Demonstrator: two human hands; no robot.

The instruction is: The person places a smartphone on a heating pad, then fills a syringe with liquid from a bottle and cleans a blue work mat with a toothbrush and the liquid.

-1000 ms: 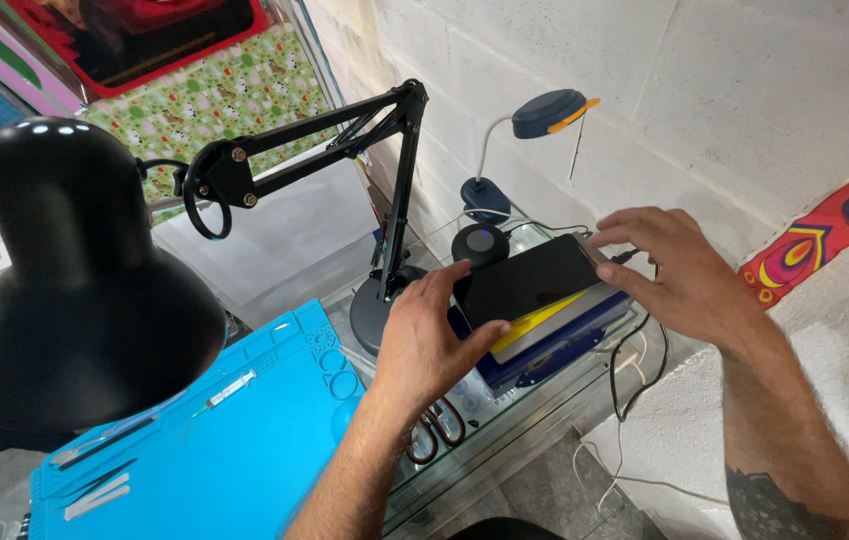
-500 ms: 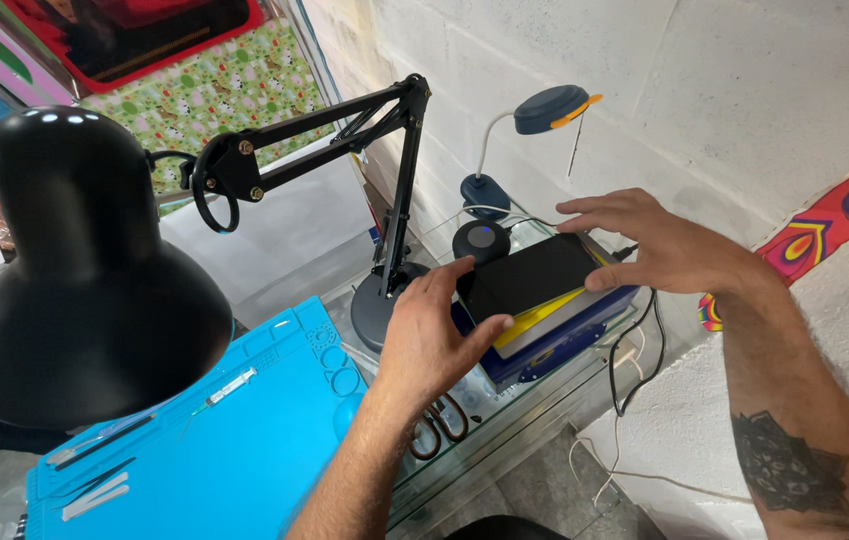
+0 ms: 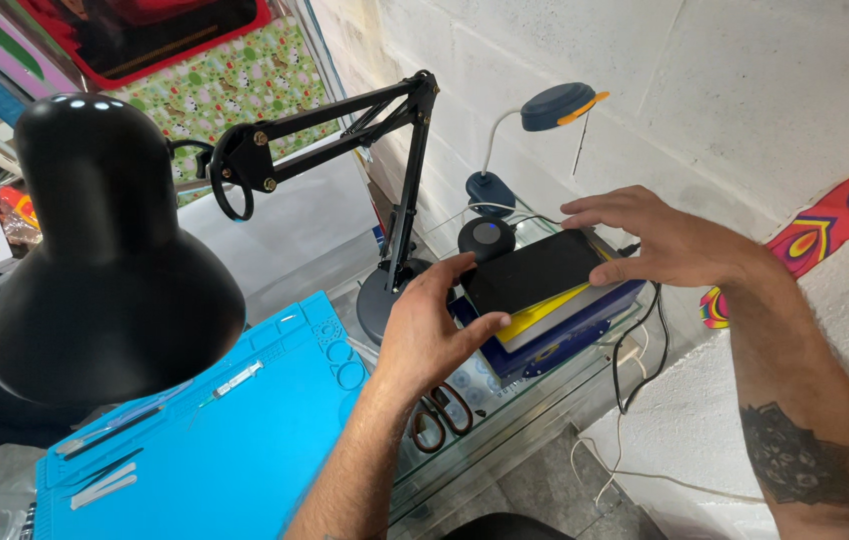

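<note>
1. Painted block wall backs the scene; a glass-topped bench stands against it.
2. Black desk lamp fills the left foreground. Its shade hangs over a blue work mat, where tweezers and a syringe-like tool lie.
3. Black articulated arm rises from a round base behind the mat. A small blue gooseneck lamp stands near the wall.
4. Flat boxes, blue and yellow, are stacked on the glass. The black slab device rests on top of this stack, slightly tilted, next to a round black puck.
5. Handling judgement: the device appears rigid, thin and moderately light. Its glossy face is likely slippery and fragile. The short edges are the safest grip points; pressure on the face should be avoided.
6. Left hand: forearm comes up from the lower frame, fingers partly curled, thumb against the near-left edge of the device.
7. Right hand: forearm comes in from the right, fingers spread above the far end, thumb touching the right edge. Neither hand closes fully around the device.
8. Orange-handled scissors lie on the glass below the left wrist. Cables trail off the bench edge.
</note>
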